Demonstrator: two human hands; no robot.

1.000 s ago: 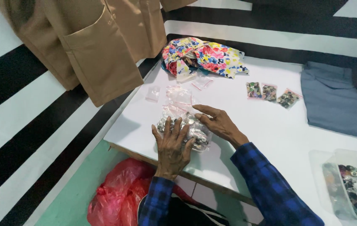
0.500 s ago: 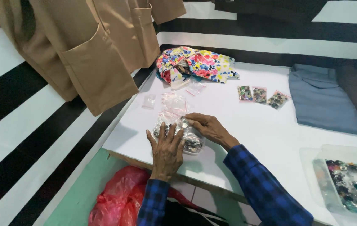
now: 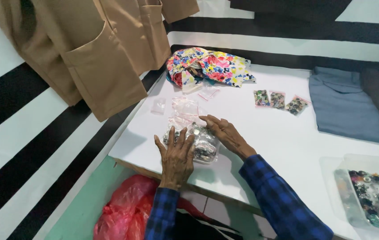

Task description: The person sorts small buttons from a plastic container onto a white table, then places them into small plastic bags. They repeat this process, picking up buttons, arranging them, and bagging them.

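On the white table, left hand and right hand lie flat, fingers spread, on a button bag.

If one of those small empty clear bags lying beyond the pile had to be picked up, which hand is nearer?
Probably the right hand: its fingertips already lie at the pile's far edge, beside the empty bags. The left hand rests flat on the near side.

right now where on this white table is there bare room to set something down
The widest bare patch of the white table lies between the right hand, the three small packets and the blue folded garment. It is crowded around the bag of buttons under both hands, left hand included.
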